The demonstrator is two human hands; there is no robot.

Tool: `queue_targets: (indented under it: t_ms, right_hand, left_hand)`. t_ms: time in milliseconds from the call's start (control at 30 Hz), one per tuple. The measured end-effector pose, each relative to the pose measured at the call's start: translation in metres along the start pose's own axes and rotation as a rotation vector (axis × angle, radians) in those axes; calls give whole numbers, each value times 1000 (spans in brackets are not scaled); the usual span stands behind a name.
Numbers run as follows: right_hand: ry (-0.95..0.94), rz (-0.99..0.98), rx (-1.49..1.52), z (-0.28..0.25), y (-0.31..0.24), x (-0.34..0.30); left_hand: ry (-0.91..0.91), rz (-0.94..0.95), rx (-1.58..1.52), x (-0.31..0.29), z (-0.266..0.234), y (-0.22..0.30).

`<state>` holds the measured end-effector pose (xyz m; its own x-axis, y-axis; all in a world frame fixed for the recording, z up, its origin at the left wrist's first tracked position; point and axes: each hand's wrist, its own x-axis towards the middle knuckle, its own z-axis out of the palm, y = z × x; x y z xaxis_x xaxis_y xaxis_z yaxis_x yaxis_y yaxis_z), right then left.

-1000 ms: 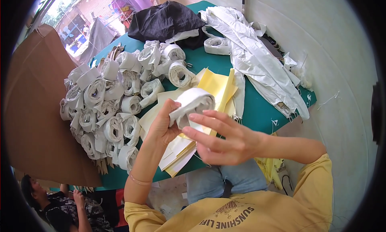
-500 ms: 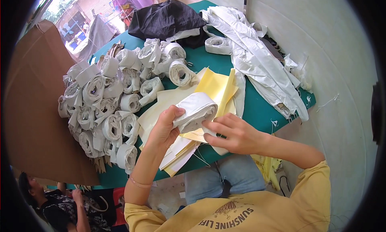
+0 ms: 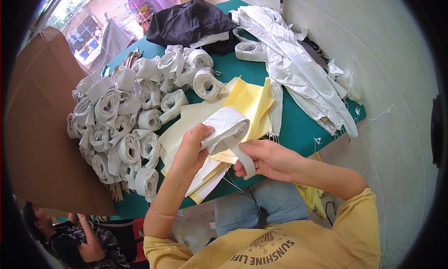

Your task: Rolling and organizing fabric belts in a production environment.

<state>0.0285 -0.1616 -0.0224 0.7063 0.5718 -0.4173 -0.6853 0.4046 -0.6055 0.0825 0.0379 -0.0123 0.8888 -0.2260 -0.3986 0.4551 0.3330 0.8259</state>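
A rolled white fabric strap (image 3: 226,121) is held above the table. My left hand (image 3: 195,142) is closed on its left side, with the thumb on top. From the roll's underside a narrow loose end (image 3: 243,161) hangs toward me, pinched by the fingers of my right hand (image 3: 268,159). Beneath the roll lie yellow and cream sheets (image 3: 245,96), partly covered by my hands. To the left, many similar white rolls (image 3: 107,106) are heaped together, some with metal clips showing.
The green table (image 3: 298,124) carries long white straps (image 3: 289,59) at right and a black cloth (image 3: 191,22) at the back. A brown cardboard sheet (image 3: 51,124) stands along the left. A co-worker (image 3: 79,241) sits at lower left; a pale wall (image 3: 387,82) rises on the right.
My right hand has moved from beside the roll down toward me and drawn a loose end out of it. The left hand keeps its hold almost in place.
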Motion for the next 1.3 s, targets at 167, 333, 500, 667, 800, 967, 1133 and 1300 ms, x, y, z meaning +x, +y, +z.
queue_targets:
  t_ms: [167, 333, 500, 667, 800, 967, 1133, 1300]
  right_hand:
    - [-159, 30, -638, 7, -30, -38]
    - [-82, -458, -890, 11, -71, -25]
    - [-93, -291, -1322, 20, -64, 16]
    - [-164, -305, -1051, 21, -57, 32]
    - [-176, -401, -949, 17, -57, 51]
    - [92, -404, -587, 12, -87, 82]
    - [114, -505, -578, 16, -94, 117]
    - [38, -405, -551, 4, -94, 146]
  left_hand:
    - [-5, 324, 580, 5, -37, 15]
    - [-227, 203, 827, -6, -29, 35]
    - [-391, 88, 947, -12, -4, 49]
    - [-618, 201, 1048, 3, -18, 66]
    - [-439, 821, 1195, 10, -14, 78]
    - [283, 611, 824, 36, -25, 45]
    - [61, 600, 520, 66, -18, 18]
    - [4, 602, 224, 83, -25, 16]
